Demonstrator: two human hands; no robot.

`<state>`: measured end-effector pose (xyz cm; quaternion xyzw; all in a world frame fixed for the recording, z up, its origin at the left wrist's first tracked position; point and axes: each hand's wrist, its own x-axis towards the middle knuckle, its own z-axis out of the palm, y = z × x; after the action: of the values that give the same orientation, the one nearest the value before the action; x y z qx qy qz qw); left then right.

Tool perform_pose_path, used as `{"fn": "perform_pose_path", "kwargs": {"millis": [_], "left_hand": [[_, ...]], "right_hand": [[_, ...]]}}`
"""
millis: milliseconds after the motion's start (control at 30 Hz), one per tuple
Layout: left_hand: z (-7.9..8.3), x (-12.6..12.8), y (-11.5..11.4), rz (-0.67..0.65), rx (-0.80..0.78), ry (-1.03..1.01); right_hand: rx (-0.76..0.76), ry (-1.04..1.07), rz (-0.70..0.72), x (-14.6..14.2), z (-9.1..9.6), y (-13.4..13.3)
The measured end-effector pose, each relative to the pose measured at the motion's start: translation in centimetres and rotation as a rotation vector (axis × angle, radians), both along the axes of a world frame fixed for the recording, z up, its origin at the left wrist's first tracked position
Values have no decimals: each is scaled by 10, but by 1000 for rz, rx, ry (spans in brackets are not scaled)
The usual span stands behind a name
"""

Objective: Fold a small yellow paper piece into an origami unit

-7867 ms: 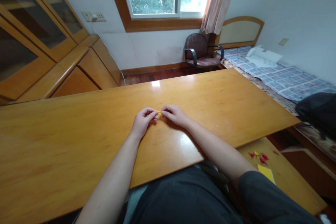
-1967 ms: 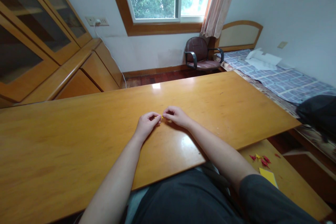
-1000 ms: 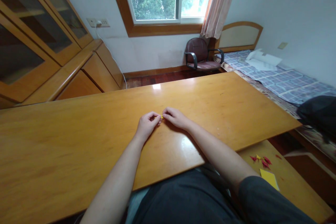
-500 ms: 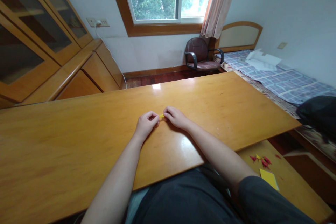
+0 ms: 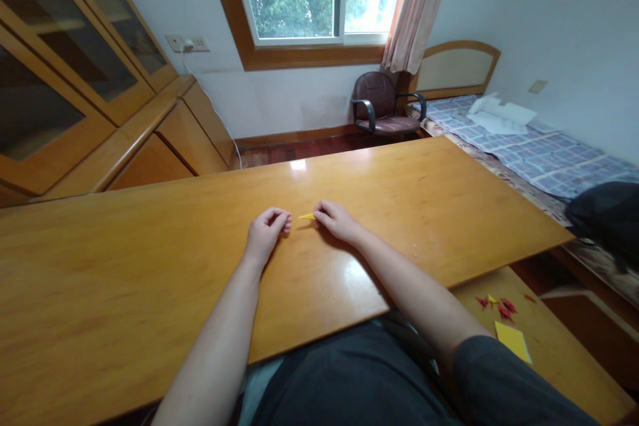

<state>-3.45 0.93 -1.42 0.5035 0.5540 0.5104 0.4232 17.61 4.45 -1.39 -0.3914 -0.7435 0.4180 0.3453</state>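
Observation:
Between the thumb and fingers of my right hand (image 5: 335, 220) is a small folded yellow paper piece (image 5: 307, 216). Its narrow pointed end sticks out to the left, just above the table. My left hand (image 5: 267, 229) is a short gap away from that point, thumb and fingertips pressed together with nothing showing in them. Both hands are over the middle of the wooden table (image 5: 150, 266). The right end of the paper piece is hidden by my right fingers.
A lower wooden surface (image 5: 559, 359) at the right bears several small red folded papers (image 5: 506, 306), a yellow one (image 5: 492, 299) and a stack of yellow paper (image 5: 512, 341). Beyond the table are a chair (image 5: 377, 103) and a bed (image 5: 544, 153). A cabinet (image 5: 100, 100) stands at left.
My left hand has let go of the yellow paper piece and moved left. The paper's pointed end now shows, and my right hand keeps its hold almost in place.

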Motion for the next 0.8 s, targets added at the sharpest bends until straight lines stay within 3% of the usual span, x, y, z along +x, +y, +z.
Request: {"fn": "perform_pose_path", "kwargs": {"millis": [133, 300, 433, 800], "left_hand": [[0, 4, -3, -98, 40, 72], [2, 8, -8, -199, 246, 376], [6, 11, -10, -271, 340, 478], [10, 9, -11, -149, 362, 496]], "right_hand": [[-21, 10, 11, 0, 1, 0], [-54, 35, 35, 0, -2, 1], [-86, 59, 72, 0, -2, 1], [-133, 236, 100, -1, 1, -3]]}}
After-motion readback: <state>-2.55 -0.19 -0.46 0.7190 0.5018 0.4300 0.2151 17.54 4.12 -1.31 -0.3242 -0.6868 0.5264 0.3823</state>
